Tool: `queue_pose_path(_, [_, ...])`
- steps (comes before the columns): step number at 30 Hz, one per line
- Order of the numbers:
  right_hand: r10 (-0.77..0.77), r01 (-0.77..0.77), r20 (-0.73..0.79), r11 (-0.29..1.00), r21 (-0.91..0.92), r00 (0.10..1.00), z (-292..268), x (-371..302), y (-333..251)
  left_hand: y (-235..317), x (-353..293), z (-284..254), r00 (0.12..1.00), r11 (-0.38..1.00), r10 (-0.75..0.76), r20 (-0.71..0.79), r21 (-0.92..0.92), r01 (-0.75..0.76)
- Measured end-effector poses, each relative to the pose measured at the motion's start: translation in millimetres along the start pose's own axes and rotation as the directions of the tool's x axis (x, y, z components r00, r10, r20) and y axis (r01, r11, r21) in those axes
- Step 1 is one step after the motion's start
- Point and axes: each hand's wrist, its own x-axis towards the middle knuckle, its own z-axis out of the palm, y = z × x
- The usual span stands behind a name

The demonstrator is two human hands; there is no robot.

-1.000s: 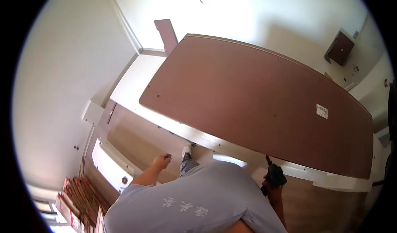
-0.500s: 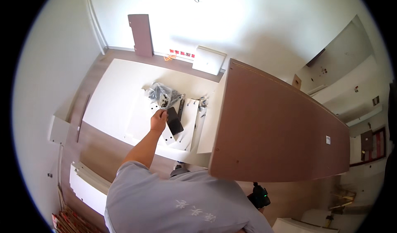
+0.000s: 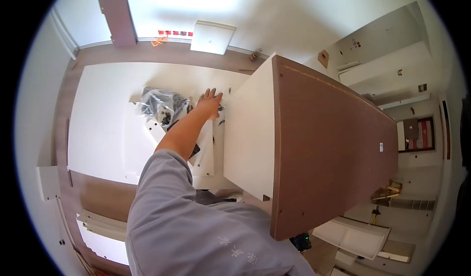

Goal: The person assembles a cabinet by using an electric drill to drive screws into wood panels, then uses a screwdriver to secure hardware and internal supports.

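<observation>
From here, one left hand point(image 3: 210, 103) is reaching, fingers spread, palm hidden, among loose fittings point(image 3: 221, 108), between one plastic bag point(image 3: 159, 102) and one cabinet point(image 3: 333, 148); I cannot tell the right hand's grip.

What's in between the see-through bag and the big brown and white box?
In the head view, your left hand is between the see-through bag and the box, with small dark pieces near it.
</observation>
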Motion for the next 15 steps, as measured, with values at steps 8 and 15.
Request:
queue_pose_path(8, [0.096,-0.092,-0.115,0.995,0.039,0.989,-2,-26,13,22,23,6,0.996,0.994,0.058,0.072,0.089,-0.065])
queue_pose_path(15, [0.136,-0.127,-0.145,0.99,0.069,0.98,-8,-35,20,-1,61,30,0.999,0.995,0.045,0.002,0.091,-0.045])
